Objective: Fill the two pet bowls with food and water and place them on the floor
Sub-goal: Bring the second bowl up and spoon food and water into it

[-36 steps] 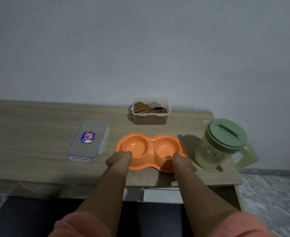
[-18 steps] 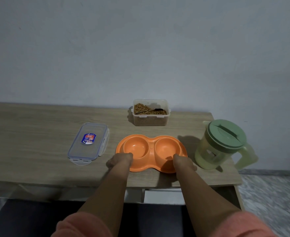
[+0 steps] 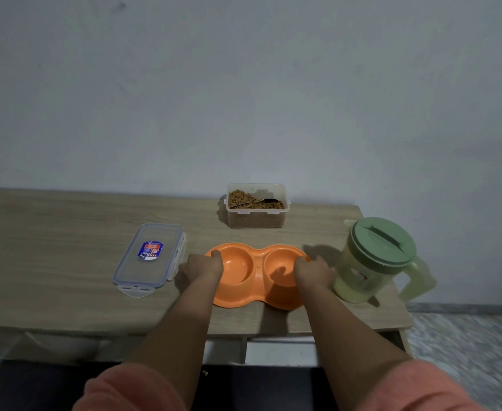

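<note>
An orange double pet bowl (image 3: 257, 274) sits on the wooden table (image 3: 66, 247), both of its cups holding nothing. My left hand (image 3: 204, 266) grips its left rim and my right hand (image 3: 313, 269) grips its right rim. Behind the bowl stands a clear container of brown kibble (image 3: 255, 206) with a spoon (image 3: 255, 202) lying in it. A pale green pitcher (image 3: 374, 262) with a green lid stands just right of my right hand.
The container's clear lid (image 3: 150, 258) with a blue label lies flat on the table, left of the bowl. A grey wall runs behind the table. Patterned floor (image 3: 466, 345) shows past the table's right end.
Both hands have slid further along the bowl's sides, and the bowl sits slightly nearer the table's front edge.
</note>
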A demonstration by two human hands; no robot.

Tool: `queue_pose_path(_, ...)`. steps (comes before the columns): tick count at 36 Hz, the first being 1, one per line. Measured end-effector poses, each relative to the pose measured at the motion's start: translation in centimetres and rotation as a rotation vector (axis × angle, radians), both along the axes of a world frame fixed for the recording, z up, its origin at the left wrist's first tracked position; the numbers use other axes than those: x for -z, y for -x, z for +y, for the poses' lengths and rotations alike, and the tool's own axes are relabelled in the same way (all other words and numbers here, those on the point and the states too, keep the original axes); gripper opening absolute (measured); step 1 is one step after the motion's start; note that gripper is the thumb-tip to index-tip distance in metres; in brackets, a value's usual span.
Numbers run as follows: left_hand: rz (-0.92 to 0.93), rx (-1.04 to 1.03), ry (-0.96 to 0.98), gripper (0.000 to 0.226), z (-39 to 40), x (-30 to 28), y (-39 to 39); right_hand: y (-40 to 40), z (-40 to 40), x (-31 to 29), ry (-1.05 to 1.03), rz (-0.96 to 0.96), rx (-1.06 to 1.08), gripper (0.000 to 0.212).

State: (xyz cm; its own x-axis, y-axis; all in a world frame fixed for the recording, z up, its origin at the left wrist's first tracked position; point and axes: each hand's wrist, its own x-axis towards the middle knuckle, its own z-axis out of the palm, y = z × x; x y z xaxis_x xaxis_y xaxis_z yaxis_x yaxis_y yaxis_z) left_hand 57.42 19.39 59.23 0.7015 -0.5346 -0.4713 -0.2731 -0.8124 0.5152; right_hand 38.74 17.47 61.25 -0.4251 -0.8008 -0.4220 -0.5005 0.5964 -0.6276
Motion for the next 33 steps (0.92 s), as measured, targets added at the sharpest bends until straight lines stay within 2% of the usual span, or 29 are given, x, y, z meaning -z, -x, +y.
queue_pose_path(8, 0.033, 0.097, 0.171, 0.057, -4.5, -0.3, -0.3, -1.5, -3.6, -1.1, 0.105, -0.096, -0.022, 0.053)
queue_pose_path(11, 0.065, 0.075, 0.204, 0.055, -6.3, -0.1, -0.4, -2.0, -5.6, -0.9, 0.106, -0.152, -0.031, 0.053)
queue_pose_path(18, 0.217, -0.039, 0.273, 0.062, -11.4, 0.9, -0.8, -2.6, -11.4, 0.1, 0.03, -0.136, -0.126, 0.054)
queue_pose_path(21, 0.339, -0.116, 0.329, 0.08, -13.6, 2.5, -1.5, -3.2, -13.2, 0.7, 0.038, -0.14, -0.125, 0.055)
queue_pose_path(23, 0.428, -0.18, 0.393, 0.102, -16.6, 7.4, -3.4, -3.6, -14.0, 1.0, 0.032, -0.143, -0.139, 0.055)
queue_pose_path(25, 0.509, -0.219, 0.423, 0.109, -19.0, 11.2, -4.3, -3.9, -14.6, 1.3, 0.03, -0.162, -0.147, 0.055)
queue_pose_path(28, 0.612, -0.252, 0.476, 0.109, -18.4, 9.1, -3.1, -4.2, -15.3, 2.0, 0.021, -0.171, -0.154, 0.054)
queue_pose_path(31, 0.621, -0.292, 0.516, 0.132, -17.5, 7.8, -1.9, -4.5, -15.3, 1.7, 0.015, -0.141, -0.148, 0.05)
queue_pose_path(33, 0.634, -0.28, 0.487, 0.134, -16.8, 7.3, -1.4, -4.7, -15.3, 1.5, 0.026, -0.085, -0.154, 0.047)
